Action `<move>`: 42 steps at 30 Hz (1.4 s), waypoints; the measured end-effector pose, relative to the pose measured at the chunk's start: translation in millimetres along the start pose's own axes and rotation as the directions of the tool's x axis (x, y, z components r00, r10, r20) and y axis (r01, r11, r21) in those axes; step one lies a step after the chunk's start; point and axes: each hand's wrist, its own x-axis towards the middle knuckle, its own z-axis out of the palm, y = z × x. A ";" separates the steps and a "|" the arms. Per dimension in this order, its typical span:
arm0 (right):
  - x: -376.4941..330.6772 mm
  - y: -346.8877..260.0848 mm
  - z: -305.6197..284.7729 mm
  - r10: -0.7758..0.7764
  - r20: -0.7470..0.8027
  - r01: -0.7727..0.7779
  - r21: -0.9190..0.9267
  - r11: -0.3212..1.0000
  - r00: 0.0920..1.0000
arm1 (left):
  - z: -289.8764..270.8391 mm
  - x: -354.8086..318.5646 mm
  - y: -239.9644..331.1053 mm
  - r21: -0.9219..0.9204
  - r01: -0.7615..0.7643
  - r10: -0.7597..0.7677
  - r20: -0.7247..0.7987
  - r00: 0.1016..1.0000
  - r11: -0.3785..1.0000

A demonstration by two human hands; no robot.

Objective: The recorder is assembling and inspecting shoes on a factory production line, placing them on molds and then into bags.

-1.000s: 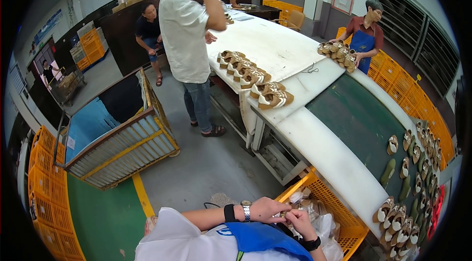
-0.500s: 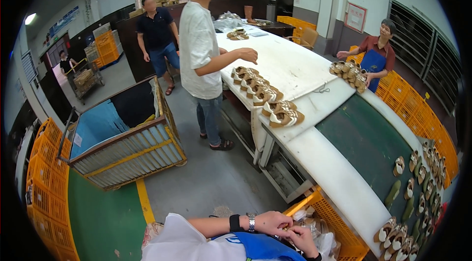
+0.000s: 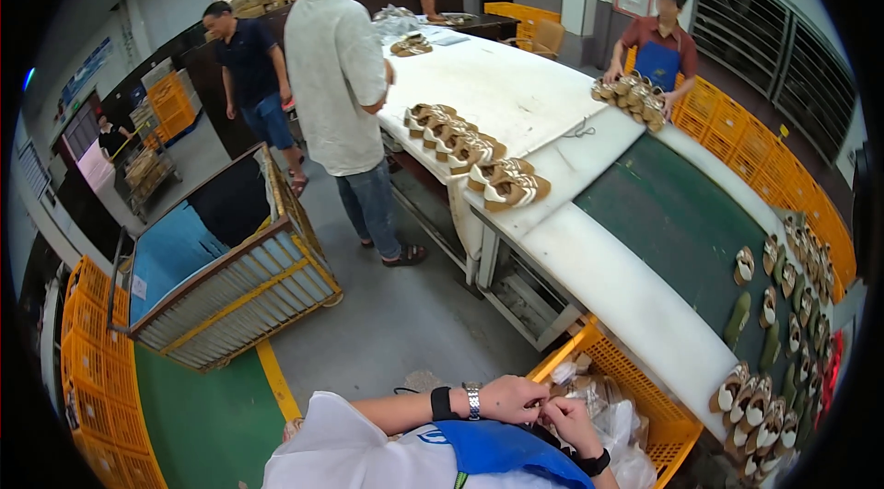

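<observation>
My left hand [image 3: 511, 398], with a metal watch [image 3: 472, 401] and a black band [image 3: 443, 405] on its wrist, is held close in front of me. Its fingers are pinched together. My right hand [image 3: 571, 424] meets it fingertip to fingertip, also closed, with a dark band [image 3: 591, 462] at the wrist. Whatever lies between the fingers is too small and covered to make out. Just beyond and below them stands an orange crate [image 3: 669, 452] holding clear plastic bags [image 3: 615, 415]. A blue apron [image 3: 505, 452] lies under my forearms.
Sandals [image 3: 508, 188] line the near edge of a white table [image 3: 516, 93]. Shoes and green pieces lie on a green conveyor belt [image 3: 677, 213]. A wheeled cage cart [image 3: 244, 291] stands left. One person [image 3: 336, 75] stands at the table; another [image 3: 658, 56] handles shoes across it.
The view has shifted slightly. The person in white has lowered an arm, and the person in the apron now has both hands at the shoes. My hands stay pinched together.
</observation>
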 end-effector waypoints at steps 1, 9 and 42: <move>-1.8 3.1 -1.4 -0.010 -0.017 0.010 -0.006 1.000 1.000 | -0.7 1.2 0.2 -0.027 0.009 -0.010 -0.003 1.000 1.000; -5.0 -4.3 0.3 -0.038 -0.115 0.033 -0.046 0.998 0.993 | -1.5 5.8 -6.4 -0.207 0.074 -0.106 -0.150 0.983 0.976; -9.9 -7.4 9.6 -0.111 0.051 0.119 -0.199 0.973 0.993 | 6.4 -14.3 13.5 0.140 0.029 -0.032 0.018 0.999 0.990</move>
